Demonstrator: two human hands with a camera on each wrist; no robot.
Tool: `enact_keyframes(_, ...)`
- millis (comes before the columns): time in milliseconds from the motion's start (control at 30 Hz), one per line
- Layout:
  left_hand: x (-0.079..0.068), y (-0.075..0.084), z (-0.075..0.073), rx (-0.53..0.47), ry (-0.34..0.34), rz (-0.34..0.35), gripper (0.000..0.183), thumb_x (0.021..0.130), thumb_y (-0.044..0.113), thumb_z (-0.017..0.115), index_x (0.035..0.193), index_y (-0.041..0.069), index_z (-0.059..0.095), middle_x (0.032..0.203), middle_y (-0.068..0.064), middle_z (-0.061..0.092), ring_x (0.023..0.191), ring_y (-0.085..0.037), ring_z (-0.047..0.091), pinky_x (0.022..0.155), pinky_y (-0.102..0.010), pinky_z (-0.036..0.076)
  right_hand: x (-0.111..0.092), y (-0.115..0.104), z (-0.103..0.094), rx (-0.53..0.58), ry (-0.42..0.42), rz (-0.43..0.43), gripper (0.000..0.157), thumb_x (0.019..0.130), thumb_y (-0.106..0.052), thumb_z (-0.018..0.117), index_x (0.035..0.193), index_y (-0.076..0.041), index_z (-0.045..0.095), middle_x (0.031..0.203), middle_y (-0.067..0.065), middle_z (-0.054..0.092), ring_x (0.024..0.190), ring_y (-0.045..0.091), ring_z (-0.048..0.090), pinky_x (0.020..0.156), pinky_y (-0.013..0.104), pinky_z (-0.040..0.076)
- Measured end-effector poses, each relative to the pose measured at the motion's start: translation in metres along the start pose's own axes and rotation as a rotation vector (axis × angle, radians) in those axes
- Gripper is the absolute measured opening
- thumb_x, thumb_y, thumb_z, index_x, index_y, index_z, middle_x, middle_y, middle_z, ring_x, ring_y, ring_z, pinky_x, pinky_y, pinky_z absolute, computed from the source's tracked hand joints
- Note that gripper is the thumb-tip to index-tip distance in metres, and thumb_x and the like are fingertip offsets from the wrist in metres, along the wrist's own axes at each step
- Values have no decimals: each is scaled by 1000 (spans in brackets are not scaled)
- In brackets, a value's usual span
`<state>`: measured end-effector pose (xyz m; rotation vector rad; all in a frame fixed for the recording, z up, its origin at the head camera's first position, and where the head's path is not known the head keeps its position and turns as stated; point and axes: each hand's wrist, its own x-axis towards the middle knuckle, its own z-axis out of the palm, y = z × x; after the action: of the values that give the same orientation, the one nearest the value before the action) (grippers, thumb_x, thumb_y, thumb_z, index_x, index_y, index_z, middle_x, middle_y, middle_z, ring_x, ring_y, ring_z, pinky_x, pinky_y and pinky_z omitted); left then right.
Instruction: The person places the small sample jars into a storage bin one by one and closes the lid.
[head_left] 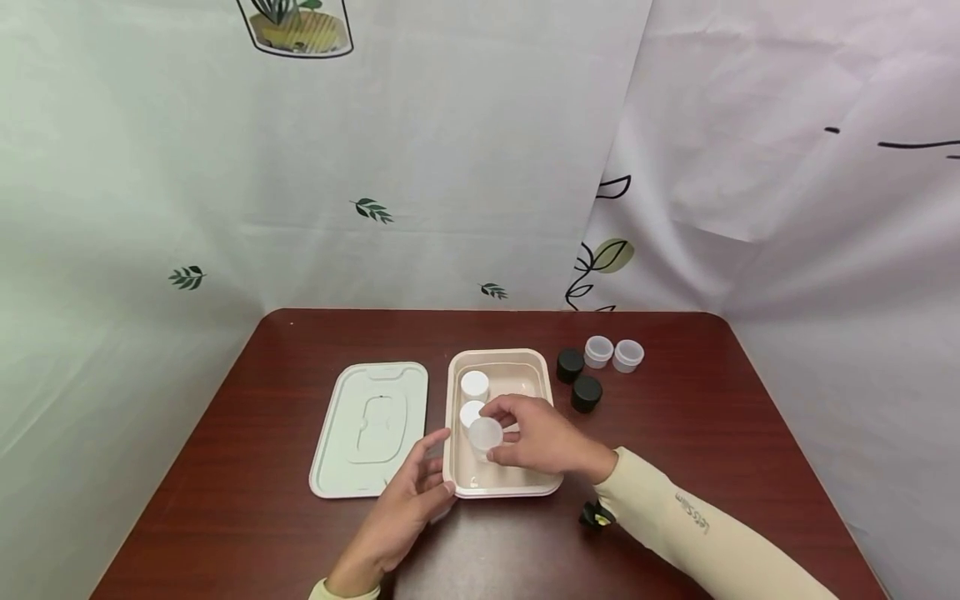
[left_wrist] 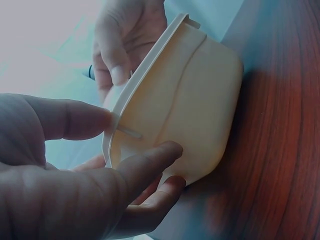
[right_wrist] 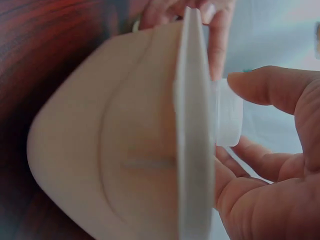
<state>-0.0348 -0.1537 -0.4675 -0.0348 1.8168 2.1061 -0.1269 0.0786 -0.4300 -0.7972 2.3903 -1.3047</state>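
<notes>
The right hand [head_left: 536, 437] pinched a translucent jar [head_left: 486, 434] over the tray [head_left: 502, 492], 8 o'clock of centre; the left hand [head_left: 408, 504], spread, touched the tray's 7 o'clock corner. Work appeared partway: two white-topped jars [head_left: 475, 384] inside, black jars [head_left: 587, 392] and clear jars [head_left: 628, 355] outside at 2 o'clock.

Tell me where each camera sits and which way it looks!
Head: on the head, facing forward and down at the table and tray; left hand, right hand and sleeves show.
Left wrist: on that wrist, facing the tray's outside; left hand looks big, right hand is beyond.
Right wrist: on that wrist, facing the tray's outside and a small translucent container; right hand is close, left hand farther off.
Shared: both wrist views show the tray and both hands.
</notes>
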Motion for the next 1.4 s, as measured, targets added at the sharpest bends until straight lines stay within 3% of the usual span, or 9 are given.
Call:
enact_keyframes(300,0,1,0,3,-15,3,76,98,-3,59,164,15,26,146,-31,47,124,-28,61,97,-32,54,6,-2,15,-114,-32,24,45,80,-10,89,120,-1,69,107,7,71,98,16,67,85,29,61)
enact_keyframes(500,0,1,1,1,-13,-4,76,98,-2,59,164,15,26,146,-31,47,125,-29,61,96,-32,54,11,1,21,-216,-14,21,42,79,-14,91,115,-5,71,95,0,69,85,13,64,77,23,52)
enact_keyframes(767,0,1,1,-1,-13,-8,76,98,-2,59,164,16,26,147,-31,46,126,-30,61,96,-33,54,16,2,26,-251,19,51,38,79,-16,91,110,-8,71,85,-1,65,77,12,57,71,26,46)
enact_keyframes(1400,-1,2,0,6,-17,-6,75,100,-2,58,165,16,25,148,-33,44,127,-31,60,97,-33,55,19,7,31,-294,37,69,45,81,-16,91,116,-9,65,90,-1,67,75,7,56,76,28,49)
